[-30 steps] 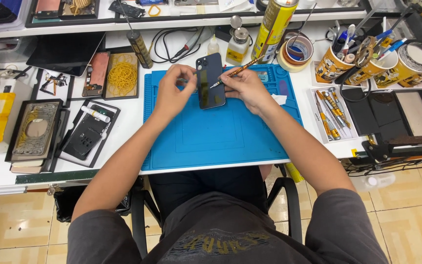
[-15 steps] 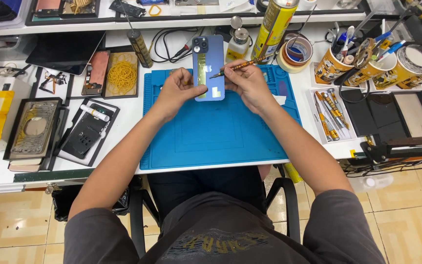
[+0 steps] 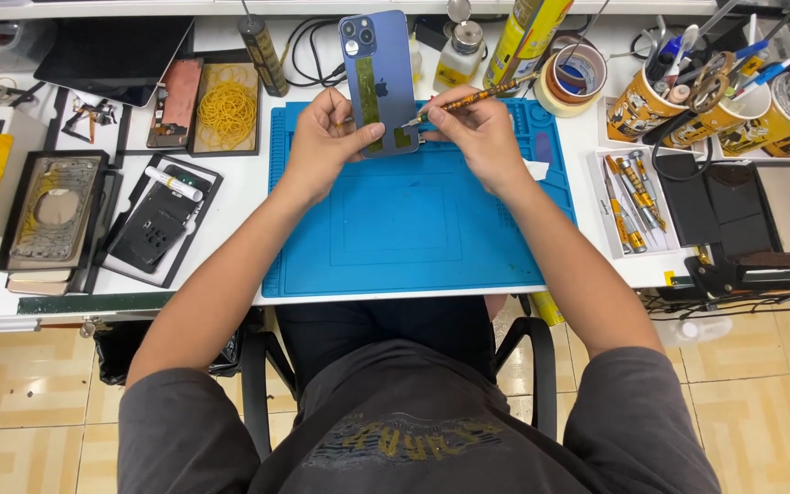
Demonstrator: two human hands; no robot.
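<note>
My left hand [image 3: 326,137] grips a blue smartphone [image 3: 378,82] by its lower left edge, holding it upright with its back and camera lenses toward me. Yellow-green tape strips run down the phone's back. My right hand [image 3: 475,134] holds a thin yellow-handled tool [image 3: 468,98], its tip touching the phone's lower right corner. Both hands hover over the far edge of a blue work mat [image 3: 413,220] on the white bench.
Left of the mat lie trays with phone frames [image 3: 52,212], a black part tray [image 3: 157,220] and yellow rubber bands [image 3: 227,110]. Behind it stand a yellow can [image 3: 528,37], bottles, tape rolls [image 3: 578,78] and cups of tools [image 3: 651,101]. Screwdrivers [image 3: 633,197] lie at the right.
The phone was flipped from its dark screen side to its blue back and raised upright, farther from me. My right hand's tool tip moved onto its lower corner.
</note>
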